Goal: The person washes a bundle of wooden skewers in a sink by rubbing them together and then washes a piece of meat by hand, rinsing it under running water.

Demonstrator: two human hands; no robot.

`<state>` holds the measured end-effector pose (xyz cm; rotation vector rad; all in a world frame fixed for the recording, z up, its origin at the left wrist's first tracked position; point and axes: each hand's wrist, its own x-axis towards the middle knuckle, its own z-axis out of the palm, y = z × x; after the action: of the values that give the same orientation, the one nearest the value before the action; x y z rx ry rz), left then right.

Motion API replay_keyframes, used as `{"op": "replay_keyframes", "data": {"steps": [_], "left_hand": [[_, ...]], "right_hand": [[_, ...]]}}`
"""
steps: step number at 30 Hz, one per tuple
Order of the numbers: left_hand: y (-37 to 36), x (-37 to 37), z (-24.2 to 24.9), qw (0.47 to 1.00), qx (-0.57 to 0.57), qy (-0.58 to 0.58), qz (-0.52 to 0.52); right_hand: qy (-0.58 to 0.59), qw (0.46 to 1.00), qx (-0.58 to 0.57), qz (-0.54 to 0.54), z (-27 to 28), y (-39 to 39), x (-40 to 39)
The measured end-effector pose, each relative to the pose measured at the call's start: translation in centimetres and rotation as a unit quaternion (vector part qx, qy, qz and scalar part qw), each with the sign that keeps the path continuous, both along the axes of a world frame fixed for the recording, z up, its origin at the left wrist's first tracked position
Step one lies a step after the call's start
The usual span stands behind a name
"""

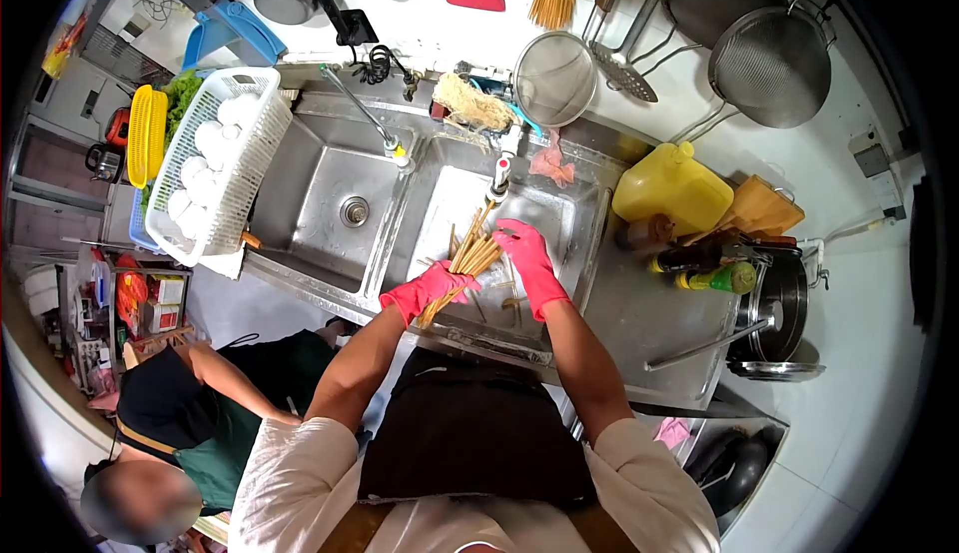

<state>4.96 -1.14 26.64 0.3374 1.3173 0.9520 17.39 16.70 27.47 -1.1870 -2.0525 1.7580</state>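
Both my hands wear pink rubber gloves over the right basin (430, 213) of a steel double sink. My left hand (437, 288) is closed around a bundle of wooden chopsticks (477, 255), which slants up and to the right. Beside the upper right part of the bundle is my right hand (523, 256), its fingers apart and reaching toward the sticks. A few loose chopsticks (478, 305) lie in the basin below. Just beyond the bundle's upper ends stands the faucet (499, 175).
A white basket (262, 143) of white rounded items sits left of the left basin (335, 218). Right of the sink are a yellow jug (674, 191) and bottles (727, 278). Strainers (771, 68) and utensils hang on the wall. Another person (235, 403) is at lower left.
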Motion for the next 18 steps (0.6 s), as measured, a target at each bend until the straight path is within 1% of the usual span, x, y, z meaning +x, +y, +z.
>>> {"op": "replay_keyframes", "data": {"steps": [2, 6, 8, 9, 11, 12, 14, 15, 16, 18], "left_hand": [[0.0, 0.2, 0.0, 1.0, -0.001, 0.011, -0.006], [-0.3, 0.3, -0.5, 1.0, -0.006, 0.019, -0.012], [-0.6, 0.4, -0.5, 1.0, -0.01, 0.027, -0.011], [-0.8, 0.5, -0.4, 0.999, -0.013, 0.037, -0.012], [-1.3, 0.0, -1.3, 1.0, -0.01, 0.02, -0.015], [-1.7, -0.4, -2.0, 1.0, -0.005, 0.005, -0.018], [-2.1, -0.8, -2.8, 0.998, -0.008, 0.049, -0.037], [-2.0, -0.6, -2.5, 0.998, -0.012, 0.053, -0.037], [-1.7, -0.5, -2.3, 0.998, -0.015, 0.059, -0.035], [-1.4, 0.0, -2.1, 0.999, -0.019, 0.046, -0.016]], "right_hand": [[0.108, 0.994, -0.019, 0.014, -2.9, 0.1, -0.2], [0.065, 0.995, -0.06, 0.048, -1.6, 0.2, 0.1], [0.023, 0.981, -0.185, 0.047, -1.2, 0.2, 0.5], [0.021, 0.981, -0.187, 0.048, -1.7, 0.6, 0.8], [0.119, 0.96, -0.253, 0.029, -3.4, 2.0, 1.7], [0.076, 0.974, -0.216, -0.009, -3.4, 2.9, 1.8], [0.069, 0.972, -0.21, -0.08, -2.0, 4.2, 1.8], [0.097, 0.946, -0.287, -0.117, -2.0, 4.6, 1.9], [0.092, 0.945, -0.289, -0.118, -2.1, 4.1, 1.9], [0.129, 0.923, -0.35, -0.097, -2.7, 2.7, 1.6]]}}
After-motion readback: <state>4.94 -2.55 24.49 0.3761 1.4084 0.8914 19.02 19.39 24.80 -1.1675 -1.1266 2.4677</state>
